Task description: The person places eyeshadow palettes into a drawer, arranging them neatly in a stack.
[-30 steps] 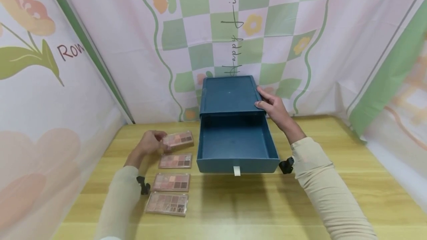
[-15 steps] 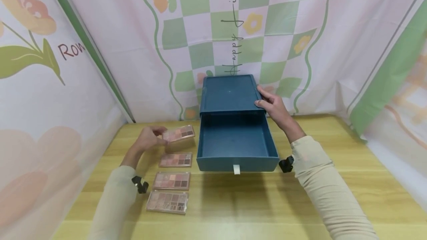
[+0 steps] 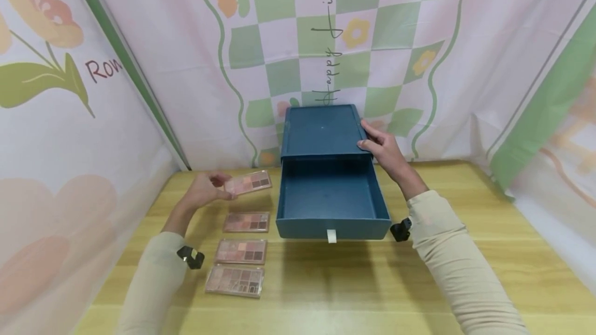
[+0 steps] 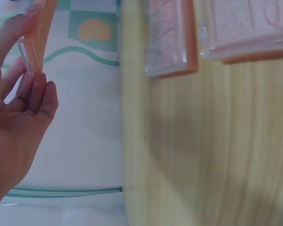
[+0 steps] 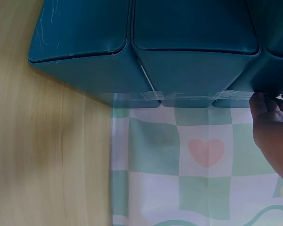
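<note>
My left hand (image 3: pixel 204 190) pinches the near-left end of a flat eyeshadow palette (image 3: pixel 249 183) between thumb and fingers. This palette is tilted, its right end higher, above the table's back left; the left wrist view shows its peach-coloured edge (image 4: pixel 39 40). In the head view my right hand (image 3: pixel 387 153) holds the right edge of a dark blue drawer unit (image 3: pixel 321 131), thumb on top and fingers along the side. Its top drawer (image 3: pixel 332 228) is pulled out toward me, with a bare floor and a white pull tab. Part of the right hand's fingers is hidden by the unit.
Three more palettes, the upper (image 3: pixel 246 222), the middle (image 3: pixel 241 251) and the lower (image 3: pixel 235 280), lie in a column left of the drawer. Stacked blue tiers (image 5: pixel 193 70) fill the right wrist view. A patterned curtain (image 3: pixel 209 92) hangs behind the wooden table (image 3: pixel 326 304).
My left hand has lifted the palette off the table and shifted slightly back and left with it. The right hand keeps its place on the drawer unit, and the drawer stays pulled out.
</note>
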Demonstrator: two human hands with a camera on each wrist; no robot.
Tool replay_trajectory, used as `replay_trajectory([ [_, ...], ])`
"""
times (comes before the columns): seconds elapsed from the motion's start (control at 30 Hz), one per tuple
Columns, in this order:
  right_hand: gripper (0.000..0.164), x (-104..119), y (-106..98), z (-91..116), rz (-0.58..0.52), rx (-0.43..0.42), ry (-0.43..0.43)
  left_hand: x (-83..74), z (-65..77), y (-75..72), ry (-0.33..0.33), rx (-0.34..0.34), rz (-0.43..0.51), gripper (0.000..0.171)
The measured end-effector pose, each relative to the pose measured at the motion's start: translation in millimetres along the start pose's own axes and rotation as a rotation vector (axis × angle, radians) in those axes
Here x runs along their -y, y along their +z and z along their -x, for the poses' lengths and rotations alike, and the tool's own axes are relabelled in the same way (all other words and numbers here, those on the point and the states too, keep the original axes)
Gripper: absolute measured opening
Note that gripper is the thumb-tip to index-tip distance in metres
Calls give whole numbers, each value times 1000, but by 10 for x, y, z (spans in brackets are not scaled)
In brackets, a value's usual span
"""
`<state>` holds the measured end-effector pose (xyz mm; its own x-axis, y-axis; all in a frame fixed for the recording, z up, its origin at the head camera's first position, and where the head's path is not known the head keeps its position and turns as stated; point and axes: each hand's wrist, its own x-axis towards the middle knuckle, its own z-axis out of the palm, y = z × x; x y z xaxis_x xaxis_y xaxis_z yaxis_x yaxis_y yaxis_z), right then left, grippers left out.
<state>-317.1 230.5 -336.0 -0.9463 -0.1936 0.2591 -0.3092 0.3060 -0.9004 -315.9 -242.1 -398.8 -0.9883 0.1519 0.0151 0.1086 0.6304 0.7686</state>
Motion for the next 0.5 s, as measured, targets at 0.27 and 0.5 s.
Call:
replay_trajectory([
  [0.27,65,-28,8,2,-11,7,-9,-178,62,-101,48,-6,8,58],
  [0.5,65,-18,1,-4,-13,-5,-10,-395,113,-219,114,-1,27,55],
])
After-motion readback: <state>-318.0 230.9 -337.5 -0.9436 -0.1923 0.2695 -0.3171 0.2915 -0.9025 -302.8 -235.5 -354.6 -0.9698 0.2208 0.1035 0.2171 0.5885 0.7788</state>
